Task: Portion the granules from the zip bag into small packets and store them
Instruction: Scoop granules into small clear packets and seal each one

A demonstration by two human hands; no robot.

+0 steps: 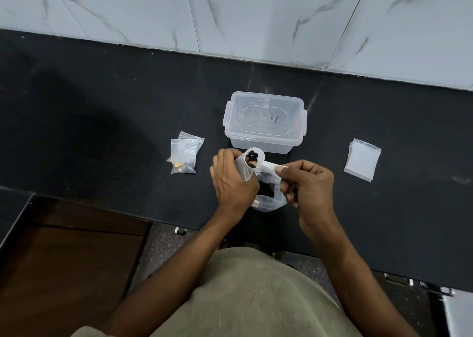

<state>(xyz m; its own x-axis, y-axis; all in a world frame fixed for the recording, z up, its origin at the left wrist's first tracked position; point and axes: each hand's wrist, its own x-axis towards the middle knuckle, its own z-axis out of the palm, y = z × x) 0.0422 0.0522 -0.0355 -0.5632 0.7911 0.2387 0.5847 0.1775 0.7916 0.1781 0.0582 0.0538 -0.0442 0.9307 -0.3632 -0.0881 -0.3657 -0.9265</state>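
Black and tan granules [251, 159] fill the white scoop [254, 158], whose handle my right hand [307, 183] pinches, fingers curled. My left hand [234, 180] grips a small packet [244, 169] with its mouth at the scoop bowl; how far it gapes is hidden. Below, the zip bag [268, 195] on the dark surface [102, 121] is half covered by both hands. Filled packets [184, 156] lie left, empty ones [362, 160] right, beside the lidded clear box [265, 121].

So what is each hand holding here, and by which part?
Left hand grips a small packet by its side, near the mouth. Right hand pinches the white scoop by its handle end.
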